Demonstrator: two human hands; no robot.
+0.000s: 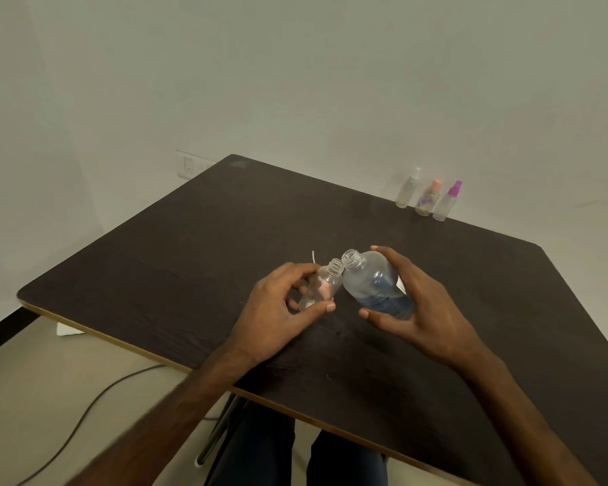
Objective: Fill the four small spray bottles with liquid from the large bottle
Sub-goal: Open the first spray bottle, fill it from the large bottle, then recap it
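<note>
My left hand (278, 310) grips a small clear spray bottle (325, 284) with its cap off, tilted with the open neck up and to the right. My right hand (422, 306) holds the large frosted bottle (374, 284), also uncapped and tilted left, so its mouth touches the small bottle's neck. Some liquid sits in the large bottle's lower end. Three other small spray bottles stand capped at the table's far edge: one with a white top (408, 189), one with a pink top (427, 199), one with a purple top (448, 201).
A thin white tube (314, 256) pokes out just behind my left hand. The dark wooden table (190, 247) ends near my knees. A cable (85, 412) runs over the floor at left, and a wall socket (187, 166) is behind the table.
</note>
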